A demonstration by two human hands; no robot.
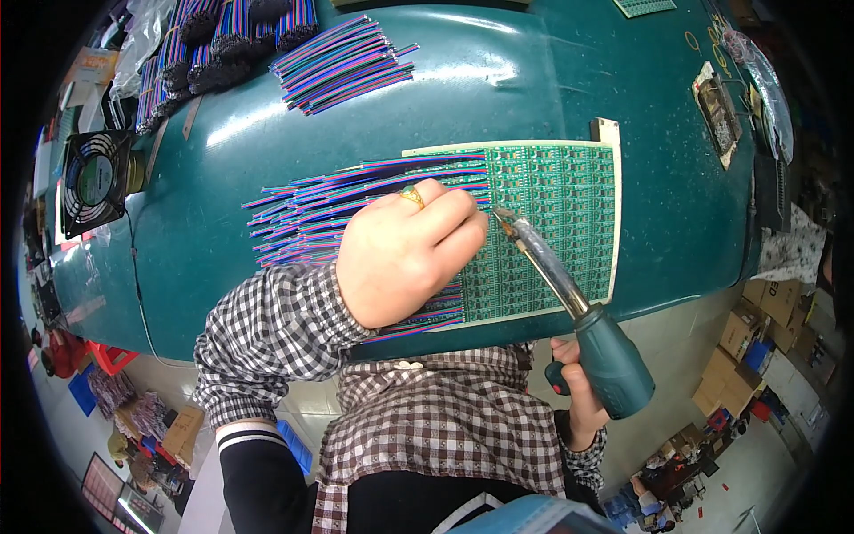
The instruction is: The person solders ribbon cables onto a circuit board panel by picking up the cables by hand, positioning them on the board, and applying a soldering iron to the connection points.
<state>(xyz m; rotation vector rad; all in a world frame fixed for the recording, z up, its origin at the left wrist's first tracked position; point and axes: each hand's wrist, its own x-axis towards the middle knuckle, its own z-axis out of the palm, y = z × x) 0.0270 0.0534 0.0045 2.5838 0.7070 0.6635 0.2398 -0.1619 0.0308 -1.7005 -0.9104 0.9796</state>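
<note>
A panel of small green circuit boards point(551, 231) lies on the green table in front of me. Rows of striped ribbon wires point(311, 214) run leftward from its left part. My left hand point(405, 245), with a ring on one finger, rests over these wires; its fingers are curled down at their board ends, and the fingertips are hidden. My right hand point(580, 392) grips a green-handled soldering iron point(614, 356) below the table's front edge. The iron's tip points up and left, to the boards just right of my left fingers.
More striped wires point(342, 67) lie loose at the back, beside tied wire bundles point(218, 44). A black fan point(93, 182) stands at the left with its cord hanging down. A soldering iron stand with a worn tray point(716, 116) sits at the right, near rubber bands point(716, 44).
</note>
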